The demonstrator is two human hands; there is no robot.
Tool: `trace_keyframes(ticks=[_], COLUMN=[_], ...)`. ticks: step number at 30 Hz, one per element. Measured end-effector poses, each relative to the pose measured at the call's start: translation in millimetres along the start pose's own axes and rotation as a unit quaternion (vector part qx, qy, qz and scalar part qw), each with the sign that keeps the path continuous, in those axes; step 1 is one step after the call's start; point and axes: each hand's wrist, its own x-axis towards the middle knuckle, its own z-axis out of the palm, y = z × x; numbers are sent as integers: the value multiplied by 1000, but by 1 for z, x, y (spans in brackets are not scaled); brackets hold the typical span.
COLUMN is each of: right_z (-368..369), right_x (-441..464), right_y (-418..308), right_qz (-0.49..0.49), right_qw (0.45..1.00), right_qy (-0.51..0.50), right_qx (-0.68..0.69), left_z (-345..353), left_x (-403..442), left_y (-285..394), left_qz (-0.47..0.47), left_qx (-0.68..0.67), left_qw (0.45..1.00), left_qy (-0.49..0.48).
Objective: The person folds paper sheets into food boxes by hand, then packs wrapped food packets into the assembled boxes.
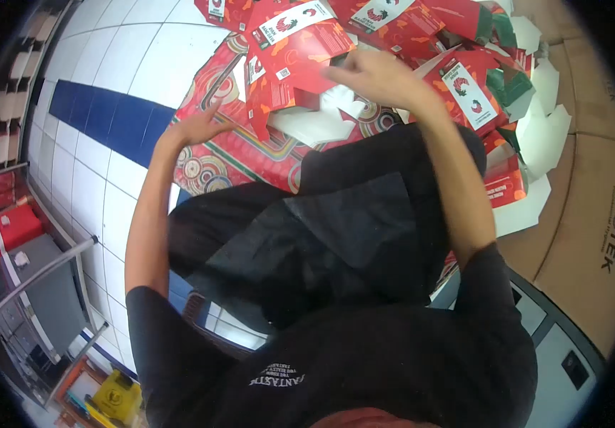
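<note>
Sitting with bent legs beside a patterned red mat (211,153), the person holds both arms forward, the hands well apart from each other. The left hand (194,130) is over the left part of the mat, its grip spread — thumb held away from the fingers, nothing between them. Whether the fingertips brush the mat, I cannot tell. The right hand (382,77) is farther to the right, bent at the wrist, its fingers pointing left towards the nearest red carton (273,96). It is blurred, so I cannot tell if its grip is pinching the carton's edge or only beside it.

That carton lies on the mat between the two hands, nearer to the right one, with a white flap (314,125) spread out towards the person's knees. Beyond it and to the right, other red cartons (400,28) lie in a loose, overlapping heap — some with white labels, some showing green panels and pale open flaps. At the right, brown cardboard (571,221) with black lettering lies beside the heap.

The floor (100,60) is white tile with a blue band (111,121) that runs to the mat's left edge. Farther left stands a metal-framed trolley (43,285) carrying a red box (16,228).
</note>
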Motion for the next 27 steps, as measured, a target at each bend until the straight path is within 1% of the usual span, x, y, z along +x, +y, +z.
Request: trace_keyframes(ticks=[2, 3, 4, 5, 6, 8, 9, 10, 11, 12, 13, 14, 15, 17, 18, 19, 20, 21, 22, 24, 26, 27], right_z=[56, 75, 90, 107, 122, 137, 138, 137, 135, 126, 115, 104, 94, 74, 69, 66, 64, 60, 57, 51, 19, 11], right_x=[28, 33, 39, 46, 55, 66, 72, 70, 67, 59, 47, 35, 27, 3, -8, -26, -49, -70, -92, -128, -170, -182], right_y=[15, 20, 24, 28, 35, 48, 52, 53, 54, 46, 33, 23, 18, 6, 9, 6, -2, -5, -7, -15, -18, -21], right_qz=[23, 51, 75, 70, 118, 163, 107, 55, 27, 27, 31, 33, 25, 18, -10, -70, -128, -140, -152, -156, -98, -88], right_qw=[999, 988, 962, 964, 923, 868, 845, 816, 857, 856, 822, 783, 784, 795, 833, 833, 830, 844, 856, 818, 816, 748], right_qy=[13, -8, -30, -29, 15, 58, 69, 79, 85, 94, 77, 59, 39, 21, 26, 56, 83, 124, 158, 295, 348, 383], right_qx=[31, 147, 260, 255, 365, 466, 520, 570, 507, 508, 564, 618, 618, 606, 553, 547, 537, 503, 469, 469, 452, 535], left_z=[11, 21, 37, 50, 63, 92, 98, 101, 100, 99, 105, 108, 110, 113, 124, 134, 137, 130, 123, 112, 76, 62], left_x=[-7, 5, 32, 43, 55, 59, 57, 51, 43, 35, 31, 16, -6, -53, -68, -80, -108, -133, -139, -153, -166, -160], left_y=[62, 71, 70, 77, 84, 106, 117, 124, 128, 135, 141, 152, 166, 193, 192, 191, 206, 229, 239, 248, 290, 309], left_qz=[-2, -1, 43, 66, 89, 3, -39, -34, 8, 52, 111, 138, 166, 127, 158, 188, 178, 166, 168, 250, 298, 356], left_qx=[43, 44, -18, -50, -82, -69, -49, -47, -55, -60, -108, -130, -152, -253, -242, -234, -243, -254, -255, -86, -36, -24], left_qw=[999, 999, 999, 996, 992, 982, 976, 976, 970, 961, 939, 927, 914, 910, 896, 878, 876, 873, 873, 855, 850, 820], left_qy=[9, 16, 22, 29, 36, 173, 210, 209, 237, 266, 308, 323, 338, 303, 338, 372, 376, 381, 381, 446, 433, 447])
